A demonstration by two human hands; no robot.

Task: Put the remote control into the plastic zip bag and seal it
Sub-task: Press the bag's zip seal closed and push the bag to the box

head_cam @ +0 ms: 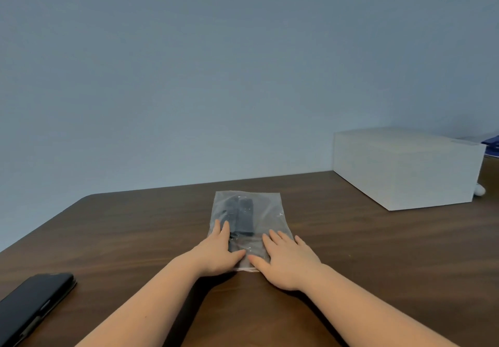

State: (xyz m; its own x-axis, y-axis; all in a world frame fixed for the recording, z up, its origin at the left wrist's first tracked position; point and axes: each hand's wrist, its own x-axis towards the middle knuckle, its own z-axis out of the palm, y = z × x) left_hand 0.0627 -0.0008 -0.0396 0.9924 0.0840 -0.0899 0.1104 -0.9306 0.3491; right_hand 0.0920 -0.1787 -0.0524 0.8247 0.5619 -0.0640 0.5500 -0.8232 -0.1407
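Observation:
A clear plastic zip bag point(266, 206) lies flat on the dark wooden table point(378, 252), its zip edge toward me. Inside it I see the black remote control point(243, 215), lying lengthwise in the bag's left half. My left hand point(218, 252) rests palm down on the bag's near left part, fingers spread. My right hand point(286, 260) lies palm down on the near right part. Both thumbs almost meet over the bag near the zip edge, which the hands mostly cover.
A white rectangular box point(405, 165) stands at the back right of the table, with a small white object point(480, 190) behind its corner. A black phone in a case point(32, 303) lies near the front left edge. A blue-grey wall rises behind the table.

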